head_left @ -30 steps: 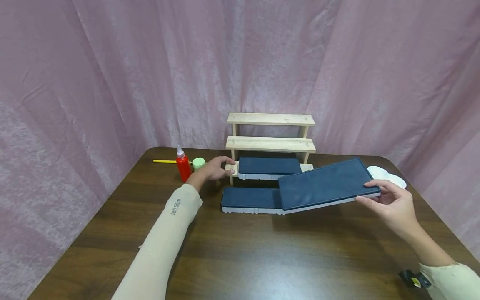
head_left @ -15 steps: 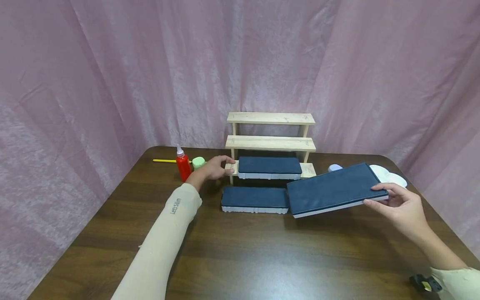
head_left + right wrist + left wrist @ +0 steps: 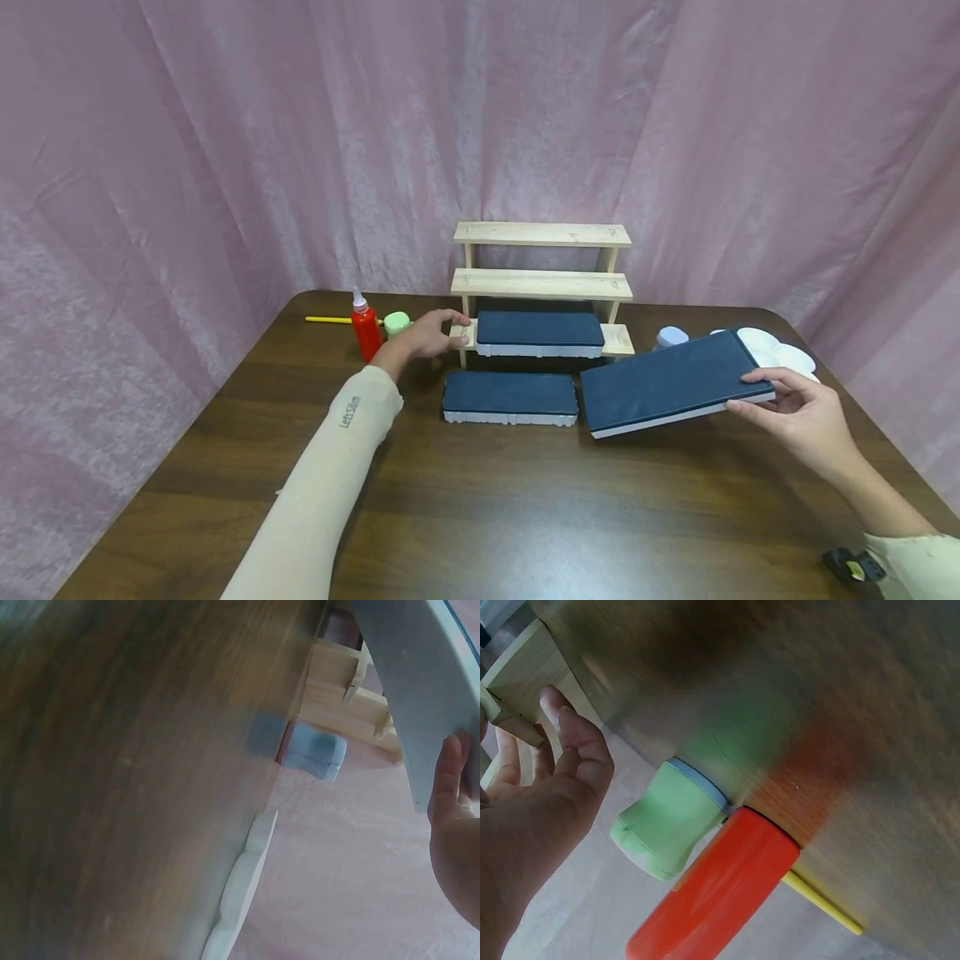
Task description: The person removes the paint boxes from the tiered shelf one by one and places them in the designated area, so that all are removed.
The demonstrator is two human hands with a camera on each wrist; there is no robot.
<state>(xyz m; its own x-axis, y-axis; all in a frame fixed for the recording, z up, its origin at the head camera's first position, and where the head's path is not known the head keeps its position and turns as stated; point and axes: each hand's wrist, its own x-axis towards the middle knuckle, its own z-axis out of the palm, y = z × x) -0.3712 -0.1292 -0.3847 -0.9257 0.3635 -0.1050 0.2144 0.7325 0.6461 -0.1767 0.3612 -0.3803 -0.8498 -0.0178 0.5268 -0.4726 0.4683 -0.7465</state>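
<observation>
My left hand (image 3: 429,335) pinches the left end of the lowest board of a stepped wooden shelf (image 3: 540,285); in the left wrist view the fingers curl around the board end (image 3: 514,724). On that lowest step lies a flat case (image 3: 540,329) with a dark blue top and white sides. A similar case (image 3: 510,393) lies on the table in front of the shelf. My right hand (image 3: 798,408) holds a larger flat blue-topped case (image 3: 675,383) by its right end, tilted above the table. The right wrist view shows its smooth pale underside (image 3: 420,682).
Left of the shelf stand a red squeeze bottle (image 3: 366,329) and a light green jar (image 3: 396,323), with a yellow stick (image 3: 327,320) behind. A pale blue jar (image 3: 671,337) and a white scalloped dish (image 3: 759,340) are at the right. A pink curtain (image 3: 480,125) hangs behind the table.
My right hand has moved right and slightly down with the large case, uncovering the front case's right end and the pale blue jar. My left hand has stayed at the shelf.
</observation>
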